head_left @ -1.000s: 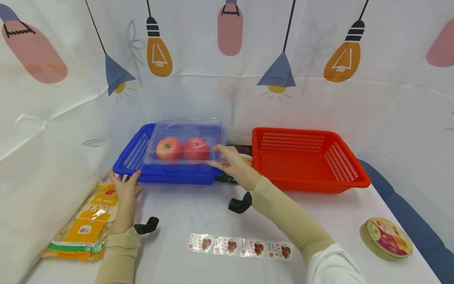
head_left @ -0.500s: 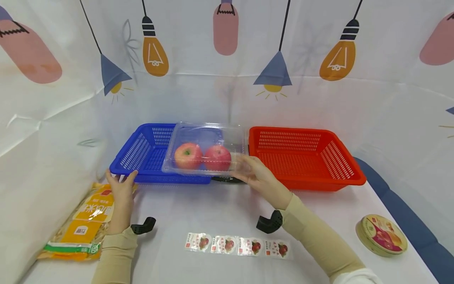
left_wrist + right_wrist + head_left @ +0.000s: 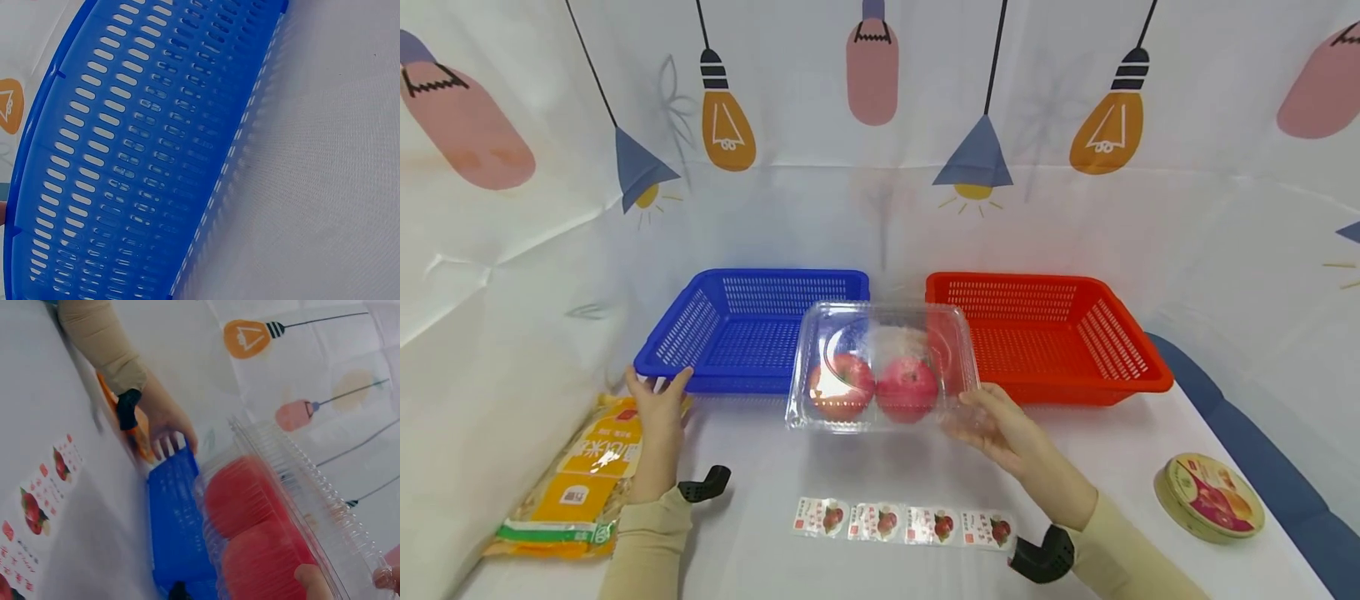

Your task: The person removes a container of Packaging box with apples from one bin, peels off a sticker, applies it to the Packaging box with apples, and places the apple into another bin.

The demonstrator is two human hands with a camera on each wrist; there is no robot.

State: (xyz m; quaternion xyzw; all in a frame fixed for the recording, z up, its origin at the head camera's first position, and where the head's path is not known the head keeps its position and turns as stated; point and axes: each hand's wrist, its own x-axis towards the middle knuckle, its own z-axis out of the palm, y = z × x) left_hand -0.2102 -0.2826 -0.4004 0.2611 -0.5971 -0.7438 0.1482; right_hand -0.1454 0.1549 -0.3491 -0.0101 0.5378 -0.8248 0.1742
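My right hand (image 3: 1003, 425) grips the right edge of a clear plastic clamshell box (image 3: 891, 321). Two red apples, a left one (image 3: 842, 387) and a right one (image 3: 907, 390), lie inside it. The box is held above the table, in front of the gap between two baskets. In the right wrist view, a thumb (image 3: 312, 581) presses the box's side. My left hand (image 3: 658, 417) holds the front left corner of the blue basket (image 3: 700, 383), whose floor shows bare. The left wrist view is filled mostly by that basket's slotted wall (image 3: 144, 125).
A red basket (image 3: 1052, 392) stands at the back right. A yellow food bag (image 3: 568, 492) lies at the left, beside my left forearm. A strip of several apple stickers (image 3: 902, 523) lies at the front. A round tin (image 3: 1210, 497) sits near the right edge.
My right hand has carried the box of apples from over the blue basket to the right and toward me. My left hand has stayed on the basket corner.
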